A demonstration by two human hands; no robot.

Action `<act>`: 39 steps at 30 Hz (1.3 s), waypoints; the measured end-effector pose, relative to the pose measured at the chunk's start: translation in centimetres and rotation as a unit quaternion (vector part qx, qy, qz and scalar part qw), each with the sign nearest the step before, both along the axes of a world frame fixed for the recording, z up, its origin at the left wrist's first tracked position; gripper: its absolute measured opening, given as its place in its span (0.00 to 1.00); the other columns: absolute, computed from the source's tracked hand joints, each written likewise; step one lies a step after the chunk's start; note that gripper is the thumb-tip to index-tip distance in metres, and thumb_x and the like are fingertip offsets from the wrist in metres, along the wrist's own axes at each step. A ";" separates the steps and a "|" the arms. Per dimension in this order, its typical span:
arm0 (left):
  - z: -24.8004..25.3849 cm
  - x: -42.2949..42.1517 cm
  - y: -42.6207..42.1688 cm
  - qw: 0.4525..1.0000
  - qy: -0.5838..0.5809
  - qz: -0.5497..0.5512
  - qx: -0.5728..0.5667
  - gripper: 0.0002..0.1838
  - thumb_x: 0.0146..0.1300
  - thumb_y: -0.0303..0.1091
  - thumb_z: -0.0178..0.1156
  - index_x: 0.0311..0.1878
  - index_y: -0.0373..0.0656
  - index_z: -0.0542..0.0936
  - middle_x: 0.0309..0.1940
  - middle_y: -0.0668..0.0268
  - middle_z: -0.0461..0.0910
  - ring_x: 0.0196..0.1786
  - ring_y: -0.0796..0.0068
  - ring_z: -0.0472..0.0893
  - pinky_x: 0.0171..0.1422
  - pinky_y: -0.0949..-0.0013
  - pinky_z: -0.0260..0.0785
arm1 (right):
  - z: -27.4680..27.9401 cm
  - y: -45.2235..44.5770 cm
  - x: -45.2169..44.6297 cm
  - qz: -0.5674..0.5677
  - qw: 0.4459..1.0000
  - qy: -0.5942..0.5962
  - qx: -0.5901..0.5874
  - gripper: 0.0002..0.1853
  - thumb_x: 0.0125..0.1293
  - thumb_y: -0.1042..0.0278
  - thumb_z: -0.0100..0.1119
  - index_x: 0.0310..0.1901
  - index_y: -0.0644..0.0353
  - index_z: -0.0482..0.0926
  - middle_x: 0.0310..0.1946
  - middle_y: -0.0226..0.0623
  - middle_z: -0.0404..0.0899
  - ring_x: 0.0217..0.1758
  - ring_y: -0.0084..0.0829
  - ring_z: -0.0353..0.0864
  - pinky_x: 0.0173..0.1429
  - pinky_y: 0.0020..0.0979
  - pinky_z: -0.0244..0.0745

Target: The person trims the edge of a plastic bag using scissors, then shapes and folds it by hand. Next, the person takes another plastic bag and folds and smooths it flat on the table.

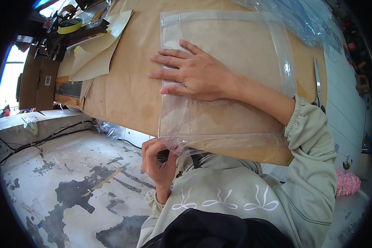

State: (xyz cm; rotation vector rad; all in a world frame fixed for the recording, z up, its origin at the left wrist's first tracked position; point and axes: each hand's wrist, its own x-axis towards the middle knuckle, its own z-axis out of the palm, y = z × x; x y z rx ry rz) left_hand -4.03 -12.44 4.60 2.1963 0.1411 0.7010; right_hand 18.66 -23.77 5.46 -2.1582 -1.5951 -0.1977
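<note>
A clear plastic sheet or pouch point(235, 53) with folded, seamed edges lies on the brown-paper-covered table point(124, 95). My right hand point(198, 74) rests palm down on it, fingers spread and pointing left, the fingertips reaching past its left edge. At the near left corner of the plastic, by the table's front edge, my left hand point(157, 159) is closed with its fingers pinching that corner. The corner is bunched and crumpled there, and part of those fingers shows through it.
Scissors point(317, 82) lie at the table's right edge. Crumpled clear plastic film point(299, 20) is heaped at the back right. At the back left are a yellow tape roll point(70, 27), a loose paper sheet point(99, 49) and a cardboard box point(39, 78). A pink fluffy bundle point(347, 183) sits at the right.
</note>
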 end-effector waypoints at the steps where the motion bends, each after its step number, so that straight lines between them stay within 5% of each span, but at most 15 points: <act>1: -0.2 0.3 0.3 0.998 -0.029 -0.030 -0.044 0.26 0.46 0.18 0.71 0.49 0.40 0.71 0.33 0.65 0.78 0.38 0.72 0.78 0.47 0.73 0.69 | 0.0 0.0 0.0 0.001 1.000 0.004 0.001 0.27 0.71 0.39 0.38 0.63 0.43 0.71 0.69 0.35 0.63 0.74 0.33 0.56 0.76 0.48 0.44; 5: -1.4 0.8 0.4 0.967 -0.112 -0.049 -0.223 0.26 0.47 0.18 0.71 0.49 0.40 0.70 0.32 0.65 0.78 0.37 0.73 0.78 0.46 0.75 0.69 | 0.1 0.0 0.2 0.012 0.999 0.033 0.013 0.27 0.70 0.40 0.40 0.61 0.46 0.73 0.69 0.36 0.62 0.73 0.34 0.58 0.75 0.54 0.44; 8: -2.7 0.7 1.6 0.974 -0.099 -0.067 -0.191 0.30 0.46 0.19 0.72 0.52 0.40 0.68 0.37 0.65 0.77 0.40 0.74 0.77 0.50 0.74 0.68 | 4.0 0.1 -0.5 0.071 0.976 0.204 -0.006 0.24 0.70 0.42 0.45 0.56 0.50 0.75 0.63 0.37 0.68 0.69 0.36 0.65 0.72 0.62 0.45; 11: -3.0 0.4 1.3 0.979 -0.112 0.001 -0.173 0.33 0.45 0.23 0.74 0.53 0.39 0.66 0.43 0.65 0.75 0.45 0.74 0.76 0.53 0.73 0.66 | 8.0 0.2 -2.6 0.283 0.923 0.262 0.008 0.17 0.67 0.50 0.54 0.51 0.50 0.77 0.51 0.35 0.77 0.61 0.36 0.73 0.70 0.68 0.46; 15: -3.2 1.2 0.2 0.962 -0.148 0.065 -0.219 0.33 0.42 0.24 0.77 0.49 0.37 0.67 0.42 0.63 0.72 0.42 0.73 0.73 0.48 0.73 0.64 | 8.8 0.5 -4.3 0.289 0.930 0.201 -0.109 0.15 0.60 0.67 0.60 0.51 0.47 0.77 0.36 0.27 0.80 0.52 0.31 0.77 0.70 0.64 0.50; 18: -3.9 0.8 0.5 0.971 -0.131 0.069 -0.190 0.30 0.42 0.23 0.77 0.46 0.36 0.68 0.39 0.63 0.73 0.39 0.74 0.71 0.47 0.73 0.63 | 9.1 0.4 -4.2 0.288 0.928 0.184 -0.150 0.17 0.60 0.70 0.58 0.52 0.47 0.77 0.37 0.28 0.80 0.52 0.33 0.77 0.69 0.63 0.52; 24: -4.5 0.2 1.4 0.987 -0.053 0.063 -0.137 0.23 0.46 0.27 0.75 0.41 0.40 0.72 0.36 0.68 0.76 0.37 0.82 0.73 0.45 0.78 0.65 | 8.4 0.3 -3.4 0.318 0.907 0.260 -0.092 0.13 0.61 0.72 0.58 0.48 0.52 0.80 0.38 0.29 0.80 0.52 0.34 0.76 0.68 0.64 0.53; 27: -3.3 1.7 1.7 0.994 -0.110 0.016 -0.018 0.14 0.45 0.25 0.73 0.30 0.43 0.75 0.23 0.69 0.75 0.22 0.75 0.68 0.42 0.71 0.56 | 8.4 0.4 -3.1 0.324 0.910 0.244 -0.090 0.11 0.61 0.72 0.57 0.46 0.53 0.81 0.34 0.28 0.79 0.50 0.33 0.76 0.68 0.65 0.54; 33: -3.1 2.0 1.8 0.994 -0.096 -0.005 -0.059 0.15 0.42 0.22 0.72 0.28 0.44 0.74 0.25 0.68 0.77 0.27 0.73 0.72 0.45 0.68 0.56 | 8.6 0.1 -2.3 0.338 0.904 0.256 -0.053 0.06 0.63 0.69 0.58 0.41 0.54 0.81 0.27 0.29 0.72 0.46 0.32 0.76 0.67 0.65 0.54; 39: 1.2 1.6 -1.1 0.950 -0.044 -0.009 -0.308 0.12 0.52 0.31 0.69 0.38 0.39 0.78 0.38 0.61 0.79 0.43 0.64 0.75 0.53 0.66 0.60 | 7.4 0.4 -3.2 0.335 0.898 0.285 -0.023 0.06 0.67 0.65 0.56 0.41 0.53 0.80 0.30 0.29 0.74 0.46 0.33 0.75 0.64 0.53 0.60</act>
